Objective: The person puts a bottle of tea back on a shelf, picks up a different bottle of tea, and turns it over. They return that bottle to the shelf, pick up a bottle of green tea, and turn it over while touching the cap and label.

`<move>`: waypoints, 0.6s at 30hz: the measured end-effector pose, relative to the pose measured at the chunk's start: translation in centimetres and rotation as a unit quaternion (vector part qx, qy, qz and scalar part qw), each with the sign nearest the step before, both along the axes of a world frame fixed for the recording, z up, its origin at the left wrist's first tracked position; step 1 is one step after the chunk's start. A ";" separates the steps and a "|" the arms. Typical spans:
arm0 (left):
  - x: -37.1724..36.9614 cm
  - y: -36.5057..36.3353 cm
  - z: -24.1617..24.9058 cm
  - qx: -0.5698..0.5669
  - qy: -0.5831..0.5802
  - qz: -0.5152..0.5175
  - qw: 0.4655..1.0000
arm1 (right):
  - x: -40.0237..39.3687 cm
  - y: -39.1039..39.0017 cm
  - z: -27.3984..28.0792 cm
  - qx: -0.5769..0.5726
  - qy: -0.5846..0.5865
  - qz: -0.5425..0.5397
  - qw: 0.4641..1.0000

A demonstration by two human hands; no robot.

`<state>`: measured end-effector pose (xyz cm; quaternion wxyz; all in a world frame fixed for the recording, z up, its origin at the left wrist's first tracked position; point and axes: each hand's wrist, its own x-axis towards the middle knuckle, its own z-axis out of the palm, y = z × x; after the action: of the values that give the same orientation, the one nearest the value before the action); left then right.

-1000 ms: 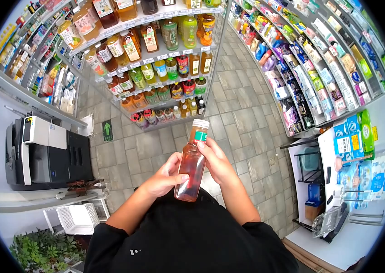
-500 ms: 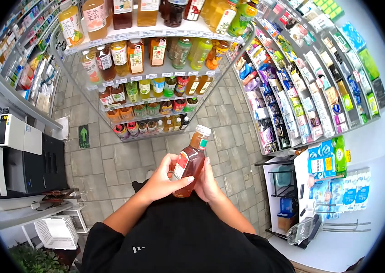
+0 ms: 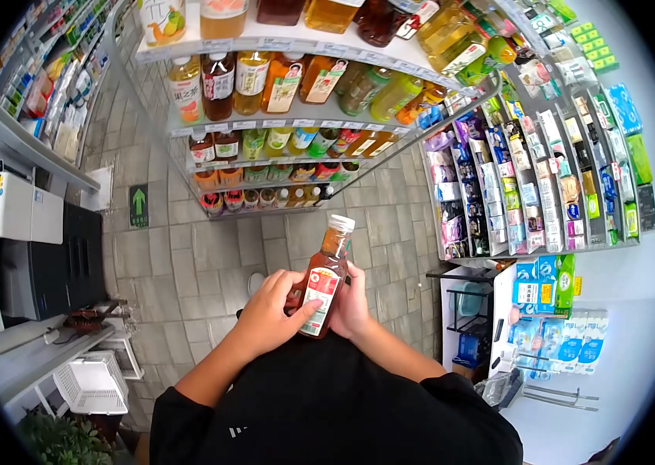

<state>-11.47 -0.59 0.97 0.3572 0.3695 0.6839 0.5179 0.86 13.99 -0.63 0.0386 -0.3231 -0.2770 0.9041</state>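
Between my two hands, in front of my chest, is a drink bottle (image 3: 326, 283) of reddish-brown liquid with a white cap. It tilts slightly, cap end away from me, and its red and white label faces up. My left hand (image 3: 271, 304) is closed round its left side, with the thumb lying over the lower label. On the other side my right hand (image 3: 352, 302) grips the bottle, its fingers partly hidden behind it.
Ahead stands a drinks shelf (image 3: 285, 122) with several tiers of bottles. More stocked shelves (image 3: 532, 174) line the right side. A black and white printer (image 3: 41, 240) is at left, above a white plastic basket (image 3: 93, 384). Grey tiles (image 3: 188, 263) cover the floor.
The bottle has been turned so that its label now faces up toward me. The drinks shelf appears nearer and larger. Both hands still hold the bottle.
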 end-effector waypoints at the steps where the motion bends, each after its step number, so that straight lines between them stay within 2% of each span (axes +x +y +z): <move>1: -0.4 -0.2 0.1 0.000 0.027 0.004 1.000 | -0.2 0.0 -0.7 -0.004 -0.005 0.003 1.000; 3: -1.0 -0.7 0.1 -0.017 0.013 0.006 1.000 | -0.7 0.1 -2.1 -0.023 0.045 0.007 0.999; 4: -1.0 -0.9 -0.6 0.017 0.020 0.016 1.000 | -1.1 -0.5 -1.7 -0.018 -0.023 -0.031 0.999; 7: -1.3 -1.3 -1.4 0.057 0.034 0.045 0.997 | -1.7 -0.5 -3.5 -0.084 -0.005 0.008 0.996; 8: -1.2 -1.4 -1.7 0.051 0.021 0.066 0.996 | -2.1 -1.1 -2.5 -0.115 -0.082 -0.068 0.988; 11: -0.6 -1.2 -2.3 0.057 -0.005 0.105 0.993 | -1.1 -0.3 -3.0 -0.128 -0.073 0.087 0.985; 15: 0.6 -0.2 -3.2 0.059 -0.047 0.137 0.988 | -0.1 0.7 -3.8 -0.178 -0.069 0.116 0.975; 18: 1.5 0.8 -4.7 0.063 -0.076 0.136 0.986 | 1.6 1.2 -4.8 -0.320 0.069 0.173 0.929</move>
<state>-9.97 0.23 -3.76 0.3099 0.2542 0.6647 0.6305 2.46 15.16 -5.39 -0.2050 -0.2017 -0.0207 0.9575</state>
